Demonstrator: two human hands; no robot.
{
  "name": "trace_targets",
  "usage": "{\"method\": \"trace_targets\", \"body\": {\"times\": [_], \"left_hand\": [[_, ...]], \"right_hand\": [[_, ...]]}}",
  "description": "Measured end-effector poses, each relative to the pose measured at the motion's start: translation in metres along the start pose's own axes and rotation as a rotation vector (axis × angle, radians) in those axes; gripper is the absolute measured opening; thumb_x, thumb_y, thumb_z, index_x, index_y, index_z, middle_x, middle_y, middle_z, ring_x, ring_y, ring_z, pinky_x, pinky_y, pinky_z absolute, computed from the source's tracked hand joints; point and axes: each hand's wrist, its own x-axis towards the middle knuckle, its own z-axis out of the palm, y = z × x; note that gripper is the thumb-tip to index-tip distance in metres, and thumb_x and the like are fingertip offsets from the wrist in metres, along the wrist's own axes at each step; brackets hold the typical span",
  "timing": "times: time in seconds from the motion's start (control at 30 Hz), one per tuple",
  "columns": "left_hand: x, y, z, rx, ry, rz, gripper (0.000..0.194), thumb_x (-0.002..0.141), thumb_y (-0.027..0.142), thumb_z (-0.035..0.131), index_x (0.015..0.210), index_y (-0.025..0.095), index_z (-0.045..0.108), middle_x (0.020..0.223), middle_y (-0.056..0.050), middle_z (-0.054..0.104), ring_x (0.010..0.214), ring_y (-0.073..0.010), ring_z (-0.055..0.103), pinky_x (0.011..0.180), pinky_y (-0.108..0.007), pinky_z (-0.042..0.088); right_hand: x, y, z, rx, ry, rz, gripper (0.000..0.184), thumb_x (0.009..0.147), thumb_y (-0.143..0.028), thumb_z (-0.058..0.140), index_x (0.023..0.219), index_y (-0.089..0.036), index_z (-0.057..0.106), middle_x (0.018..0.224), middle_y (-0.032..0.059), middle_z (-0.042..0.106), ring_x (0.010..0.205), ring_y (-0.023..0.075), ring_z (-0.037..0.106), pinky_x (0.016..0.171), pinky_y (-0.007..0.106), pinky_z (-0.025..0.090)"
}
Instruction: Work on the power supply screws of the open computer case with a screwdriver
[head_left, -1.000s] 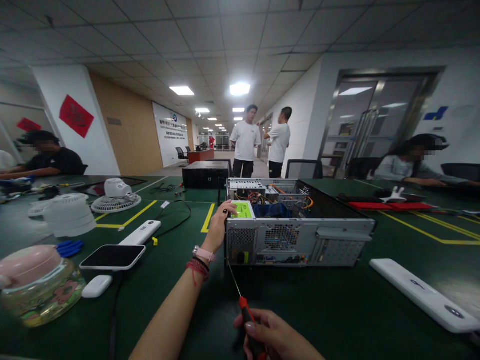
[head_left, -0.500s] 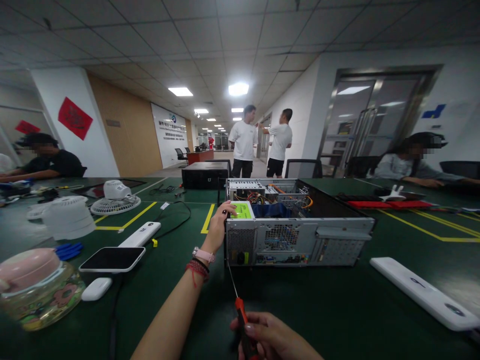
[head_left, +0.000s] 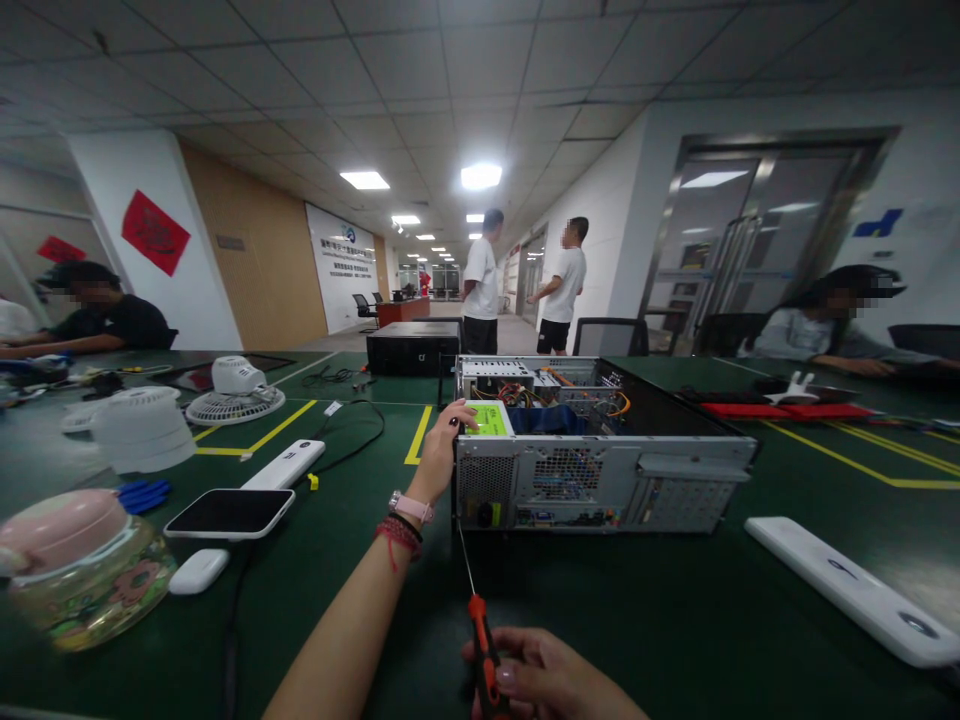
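An opened desktop computer case (head_left: 679, 490) lies on its side on the green table, its rear panel towards me. Inside its left corner is a power supply with a green label (head_left: 489, 420). My left hand (head_left: 444, 440) grips the case at that corner, fingers over the top edge beside the label. My right hand (head_left: 544, 672) is closed around the red and black handle of a screwdriver (head_left: 484, 640). The thin shaft points up and away, its tip at the lower left corner of the rear panel. Whether a screw is under the tip is too small to tell.
Left lie a phone (head_left: 231, 513), a white power bank (head_left: 285, 465), an earbud case (head_left: 199, 571), a pink-lidded jar (head_left: 82, 570) and a small fan (head_left: 236, 390). Another white power bank (head_left: 851, 590) lies right. A black box (head_left: 412, 350) stands behind. Several people are around.
The view has shifted slightly. Both hands keep their places, with the screwdriver still at the case corner. In the background, one standing person has turned and the other has lowered an arm.
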Motion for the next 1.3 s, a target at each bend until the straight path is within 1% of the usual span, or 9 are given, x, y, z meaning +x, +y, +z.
{"method": "trace_targets", "body": {"times": [0.13, 0.3, 0.4, 0.5, 0.7, 0.9, 1.03, 1.2, 1.3], "left_hand": [[0.0, -0.001, 0.0, -0.012, -0.002, 0.006, 0.04, 0.094, 0.031, 0.027, 0.08, 0.017, 0.061, 0.108, -0.009, 0.065, 0.128, -0.0223, 0.047, 0.112, -0.04, 0.032], [0.0, 0.0, 0.0, -0.008, 0.004, 0.006, 0.04, 0.094, 0.031, 0.027, 0.079, 0.017, 0.061, 0.108, -0.009, 0.065, 0.127, -0.0218, 0.047, 0.111, -0.04, 0.033], [0.0, 0.0, 0.0, -0.001, 0.008, 0.011, 0.041, 0.095, 0.033, 0.026, 0.078, 0.018, 0.061, 0.108, -0.009, 0.066, 0.127, -0.022, 0.048, 0.111, -0.04, 0.033], [0.0, -0.001, 0.0, -0.012, 0.003, 0.017, 0.041, 0.094, 0.034, 0.027, 0.079, 0.017, 0.061, 0.108, -0.009, 0.066, 0.128, -0.0225, 0.047, 0.111, -0.04, 0.033], [0.0, -0.003, 0.0, -0.001, 0.006, 0.004, 0.041, 0.094, 0.033, 0.026, 0.079, 0.018, 0.06, 0.109, -0.009, 0.065, 0.128, -0.0223, 0.048, 0.11, -0.04, 0.034], [0.0, 0.0, 0.001, 0.008, 0.01, -0.007, 0.041, 0.094, 0.032, 0.026, 0.078, 0.018, 0.061, 0.108, -0.009, 0.066, 0.128, -0.0222, 0.047, 0.11, -0.039, 0.033], [0.0, 0.0, 0.001, 0.003, 0.009, 0.0, 0.042, 0.095, 0.034, 0.026, 0.078, 0.018, 0.061, 0.109, -0.009, 0.066, 0.128, -0.0223, 0.047, 0.111, -0.04, 0.033], [0.0, 0.0, 0.001, 0.011, 0.005, -0.012, 0.041, 0.094, 0.032, 0.025, 0.079, 0.017, 0.061, 0.109, -0.009, 0.065, 0.128, -0.0217, 0.047, 0.111, -0.039, 0.033], [0.0, 0.001, 0.001, -0.008, 0.007, -0.005, 0.039, 0.093, 0.031, 0.027, 0.079, 0.017, 0.061, 0.109, -0.009, 0.065, 0.128, -0.022, 0.047, 0.111, -0.039, 0.033]], "right_hand": [[0.0, -0.002, 0.003, 0.006, 0.042, -0.011, 0.052, 0.055, -0.028, 0.087, 0.098, -0.011, 0.064, 0.079, 0.0026, 0.066, 0.063, 0.0084, 0.062, 0.061, 0.021, 0.043], [0.0, -0.006, 0.006, 0.001, 0.067, -0.005, 0.046, 0.052, -0.03, 0.087, 0.088, -0.012, 0.066, 0.069, -0.0026, 0.059, 0.052, 0.0037, 0.052, 0.049, 0.017, 0.033], [0.0, -0.006, 0.006, -0.031, 0.059, 0.003, 0.042, 0.053, -0.03, 0.086, 0.085, -0.011, 0.065, 0.071, -0.0001, 0.062, 0.051, 0.0038, 0.052, 0.046, 0.016, 0.03], [0.0, -0.007, 0.005, -0.051, 0.001, 0.018, 0.048, 0.058, -0.03, 0.083, 0.096, -0.009, 0.063, 0.073, 0.0052, 0.067, 0.051, 0.0057, 0.054, 0.045, 0.017, 0.029], [-0.002, -0.006, 0.002, 0.021, -0.037, 0.036, 0.051, 0.064, -0.024, 0.075, 0.11, -0.009, 0.059, 0.084, 0.0118, 0.074, 0.063, 0.0094, 0.064, 0.06, 0.019, 0.041], [0.001, -0.002, 0.0, 0.011, -0.047, 0.018, 0.054, 0.061, -0.025, 0.079, 0.11, -0.011, 0.061, 0.083, 0.0085, 0.073, 0.068, 0.0111, 0.066, 0.065, 0.021, 0.043], [0.002, -0.003, 0.003, -0.031, -0.006, 0.006, 0.059, 0.056, -0.028, 0.084, 0.109, -0.012, 0.063, 0.079, 0.0036, 0.068, 0.063, 0.0094, 0.062, 0.056, 0.019, 0.037], [0.005, -0.002, 0.006, -0.07, 0.075, -0.01, 0.05, 0.051, -0.031, 0.087, 0.092, -0.011, 0.065, 0.077, -0.0003, 0.061, 0.057, 0.0054, 0.055, 0.049, 0.017, 0.032], [0.009, -0.001, 0.005, -0.072, 0.018, -0.025, 0.048, 0.053, -0.032, 0.085, 0.09, -0.012, 0.06, 0.076, 0.001, 0.064, 0.053, 0.0047, 0.054, 0.044, 0.016, 0.029]]}}
